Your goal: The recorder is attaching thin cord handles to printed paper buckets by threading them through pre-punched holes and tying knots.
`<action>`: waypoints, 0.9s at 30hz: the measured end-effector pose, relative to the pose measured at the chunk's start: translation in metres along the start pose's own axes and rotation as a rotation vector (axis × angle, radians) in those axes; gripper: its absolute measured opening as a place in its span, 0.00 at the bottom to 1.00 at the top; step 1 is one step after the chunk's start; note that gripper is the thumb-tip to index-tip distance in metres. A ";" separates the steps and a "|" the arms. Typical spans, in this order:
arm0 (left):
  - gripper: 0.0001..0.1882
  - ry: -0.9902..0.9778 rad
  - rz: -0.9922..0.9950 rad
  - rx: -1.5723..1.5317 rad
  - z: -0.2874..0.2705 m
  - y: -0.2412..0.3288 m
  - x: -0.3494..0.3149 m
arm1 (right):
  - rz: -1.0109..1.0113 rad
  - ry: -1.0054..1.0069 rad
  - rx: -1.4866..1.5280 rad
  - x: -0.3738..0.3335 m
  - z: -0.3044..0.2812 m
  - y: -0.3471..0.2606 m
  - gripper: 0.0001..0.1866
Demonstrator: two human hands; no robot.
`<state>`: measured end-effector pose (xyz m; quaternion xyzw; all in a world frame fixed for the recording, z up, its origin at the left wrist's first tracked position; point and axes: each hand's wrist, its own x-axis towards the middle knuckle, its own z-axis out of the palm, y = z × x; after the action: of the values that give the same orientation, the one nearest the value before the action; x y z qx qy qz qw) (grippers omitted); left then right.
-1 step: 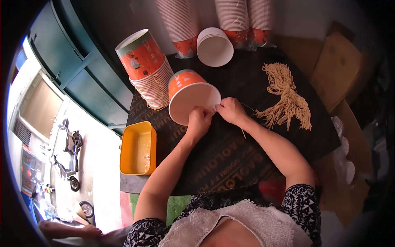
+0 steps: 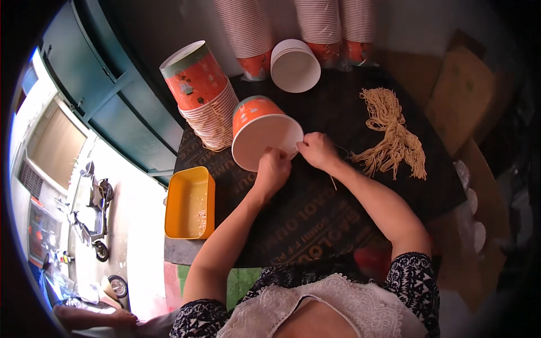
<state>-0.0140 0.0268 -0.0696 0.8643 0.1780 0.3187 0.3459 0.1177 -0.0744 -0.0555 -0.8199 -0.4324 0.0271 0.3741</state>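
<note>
A paper bucket [image 2: 265, 138], orange outside and white inside, lies tipped on the table with its mouth toward me. My left hand [image 2: 274, 169] is closed at the lower right of the mouth, its fingertips pinched at the rim. Just outside the same rim, my right hand [image 2: 318, 151] is closed in a pinch, with a thin tan cord [image 2: 333, 181] trailing from beneath it. What lies between the fingertips is tiny and partly hidden. A bundle of tan cords [image 2: 394, 135] rests to the right.
Nested orange buckets [image 2: 197, 84] with cords hanging on them stand at left. A yellow bin [image 2: 190, 203] holding small bits sits at the table's left edge. At the back are a white-mouthed bucket [image 2: 295, 66] and tall wrapped stacks [image 2: 242, 34]. Cardboard [image 2: 462, 84] leans at right.
</note>
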 end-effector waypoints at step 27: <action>0.14 -0.089 -0.628 -0.467 -0.115 0.044 -0.025 | -0.540 0.197 -0.131 -0.066 -0.106 -0.053 0.03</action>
<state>-0.1060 0.0386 0.0145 0.6788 0.3415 0.1915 0.6213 0.0786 -0.1672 0.0363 -0.6964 -0.5974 -0.1811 0.3541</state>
